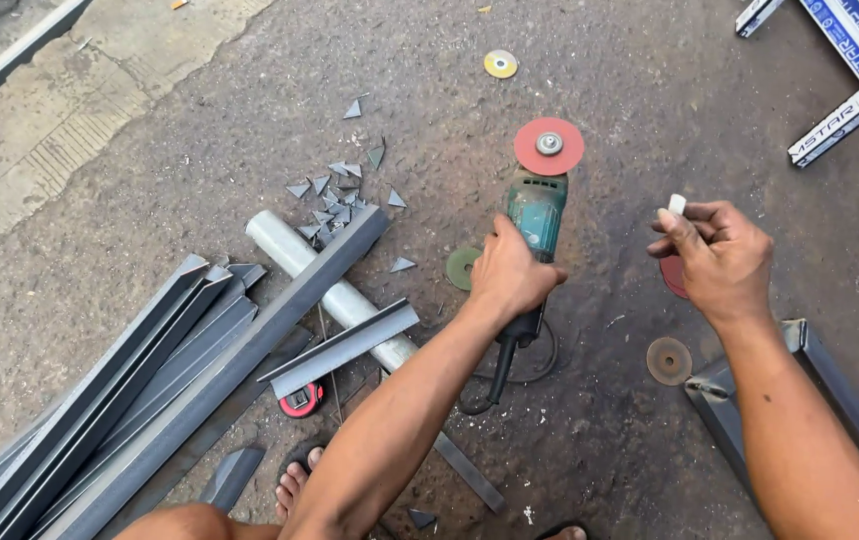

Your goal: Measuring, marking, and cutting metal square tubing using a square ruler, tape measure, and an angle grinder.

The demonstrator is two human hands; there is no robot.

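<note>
My left hand [506, 272] grips the body of a green angle grinder [535, 212] that lies on the rough ground. A red disc [548, 146] is mounted on its head, facing up. Its black cable [509, 372] loops beneath my forearm. My right hand [717, 258] hovers to the right of the grinder and pinches a small white piece [677, 204] between thumb and fingers. Under that hand a red disc [671, 274] partly shows on the ground.
Grey steel angle bars [149, 390] lie piled at left over a pale pipe [289, 250], with several small triangular offcuts [334, 200]. Loose discs [668, 360] [462, 267] [500, 64] lie around. A metal frame corner [799, 345] sits right; a tape measure [301, 400] and my toes [294, 482] below.
</note>
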